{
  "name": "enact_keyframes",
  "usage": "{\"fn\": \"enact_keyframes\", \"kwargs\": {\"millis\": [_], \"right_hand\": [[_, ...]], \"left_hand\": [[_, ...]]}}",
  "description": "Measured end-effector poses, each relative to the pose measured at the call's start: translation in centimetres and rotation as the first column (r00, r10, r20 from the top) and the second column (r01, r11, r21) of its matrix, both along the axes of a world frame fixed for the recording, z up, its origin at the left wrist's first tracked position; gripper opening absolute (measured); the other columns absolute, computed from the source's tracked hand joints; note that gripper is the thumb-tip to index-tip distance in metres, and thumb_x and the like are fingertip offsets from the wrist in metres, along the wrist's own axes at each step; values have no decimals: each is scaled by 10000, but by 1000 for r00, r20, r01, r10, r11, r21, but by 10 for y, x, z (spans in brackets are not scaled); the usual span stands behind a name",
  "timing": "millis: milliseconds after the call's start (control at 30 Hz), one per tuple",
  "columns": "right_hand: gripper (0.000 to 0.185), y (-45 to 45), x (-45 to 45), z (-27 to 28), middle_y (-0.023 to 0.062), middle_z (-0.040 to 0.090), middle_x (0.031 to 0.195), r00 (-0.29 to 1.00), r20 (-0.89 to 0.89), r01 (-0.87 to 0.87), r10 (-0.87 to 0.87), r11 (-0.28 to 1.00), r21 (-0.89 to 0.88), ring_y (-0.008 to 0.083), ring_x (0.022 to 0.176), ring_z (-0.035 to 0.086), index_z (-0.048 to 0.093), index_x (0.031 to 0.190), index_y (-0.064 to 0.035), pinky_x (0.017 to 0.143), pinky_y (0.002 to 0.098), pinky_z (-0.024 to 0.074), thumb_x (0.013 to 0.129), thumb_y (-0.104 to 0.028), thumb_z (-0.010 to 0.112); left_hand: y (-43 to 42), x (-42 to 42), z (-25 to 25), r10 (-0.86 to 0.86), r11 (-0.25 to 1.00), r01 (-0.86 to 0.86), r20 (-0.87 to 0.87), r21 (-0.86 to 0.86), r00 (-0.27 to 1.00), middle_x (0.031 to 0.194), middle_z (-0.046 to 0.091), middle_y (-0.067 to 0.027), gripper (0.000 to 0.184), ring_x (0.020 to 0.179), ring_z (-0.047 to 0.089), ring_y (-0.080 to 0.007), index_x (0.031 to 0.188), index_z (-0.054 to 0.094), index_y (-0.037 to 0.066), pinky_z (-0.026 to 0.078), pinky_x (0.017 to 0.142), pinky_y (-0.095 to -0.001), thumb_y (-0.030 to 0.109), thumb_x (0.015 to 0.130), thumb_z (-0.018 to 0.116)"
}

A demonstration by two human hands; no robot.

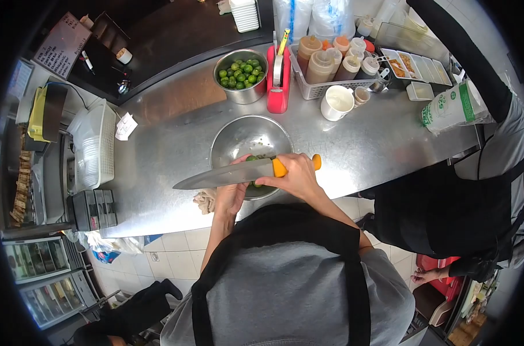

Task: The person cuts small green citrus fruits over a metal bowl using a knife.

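Observation:
My right hand (298,176) is wrapped round the orange handle of a large kitchen knife (227,175). Its broad blade lies flat over the bowl, tip pointing left. Below the blade, my left hand (233,195) is closed, its fingertips against a small green lime (251,158); the knife hides part of this grip. Both hands are above the near half of a steel mixing bowl (224,137), where more green fruit and small bits show. Beside my left wrist lies a crumpled beige cloth (205,200).
A steel pot (243,96) of limes stands behind the bowl, beside a red tape dispenser (278,95). Sauce bottles fill a basket (319,90); a white cup (337,104) stands before it. A white crate (104,144) is left. A co-worker in a black apron (429,207) stands right.

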State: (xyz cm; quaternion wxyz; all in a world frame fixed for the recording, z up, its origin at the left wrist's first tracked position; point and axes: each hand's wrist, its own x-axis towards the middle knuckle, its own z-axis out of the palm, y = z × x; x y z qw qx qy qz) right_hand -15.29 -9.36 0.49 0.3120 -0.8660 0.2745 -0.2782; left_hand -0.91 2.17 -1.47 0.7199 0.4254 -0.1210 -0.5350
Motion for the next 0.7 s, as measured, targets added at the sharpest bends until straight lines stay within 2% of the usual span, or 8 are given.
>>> {"fn": "enact_keyframes", "kwargs": {"millis": [100, 200, 300, 400, 500, 600, 700], "right_hand": [[612, 3, 2, -2, 147, 593, 591, 1000, 22, 13, -13, 1000, 3, 309, 541, 589, 556, 604, -14, 570, 387, 438, 564, -601, 724], [622, 4, 2, -3, 151, 595, 598, 999, 50, 11, -11, 1000, -10, 314, 545, 590, 556, 604, -7, 569, 386, 439, 564, -605, 721], [539, 2, 1, 2, 149, 586, 599, 1000, 20, -3, 4, 999, -52, 306, 550, 589, 592, 660, -1, 517, 371, 447, 550, -493, 782], [540, 5, 2, 4, 153, 578, 586, 1000, -9, 2, -2, 1000, 27, 310, 556, 587, 593, 664, 0, 515, 366, 442, 572, -502, 770], [532, 9, 4, -1, 167, 567, 576, 999, -45, 14, -8, 993, 117, 318, 551, 577, 588, 657, 0, 508, 360, 429, 638, -514, 726], [535, 13, 6, 1, 132, 550, 550, 994, -105, 25, 13, 936, 351, 263, 501, 549, 582, 661, 6, 491, 342, 406, 742, -520, 643], [639, 11, 11, -19, 119, 525, 498, 998, 45, -67, 50, 792, 607, 234, 486, 559, 535, 562, -4, 491, 349, 416, 792, -600, 534]], "left_hand": [[2, -1, -4, 16, 1000, -16, 6, -7, 1000, 1118, 560, -110, 389, 1001, 560, -164, 1179, 476, -38, 458, 874, -274, 141, 854, 591], [2, -2, -3, 33, 999, -33, -3, -15, 999, 1112, 561, -108, 378, 993, 560, -162, 1163, 484, -34, 456, 872, -272, 140, 848, 598], [2, -4, 2, 62, 998, -61, 13, -15, 998, 1111, 560, -105, 363, 979, 560, -157, 1154, 486, -31, 452, 869, -269, 119, 844, 598], [0, -5, 9, 104, 995, -104, 91, 1, 990, 1091, 568, -103, 328, 952, 564, -154, 1124, 508, -30, 454, 857, -268, 68, 826, 602], [-1, -6, 10, 154, 988, -156, 143, 3, 978, 1042, 589, -103, 272, 922, 574, -154, 1063, 547, -30, 463, 840, -274, 6, 800, 607], [-4, -7, 4, 185, 982, -179, 132, -56, 974, 989, 612, -104, 221, 887, 587, -153, 1004, 577, -29, 474, 824, -275, -41, 785, 607], [-5, -7, -2, 202, 979, -196, 125, -55, 971, 971, 624, -108, 207, 872, 597, -149, 990, 582, -29, 480, 822, -270, -64, 787, 598]]}}
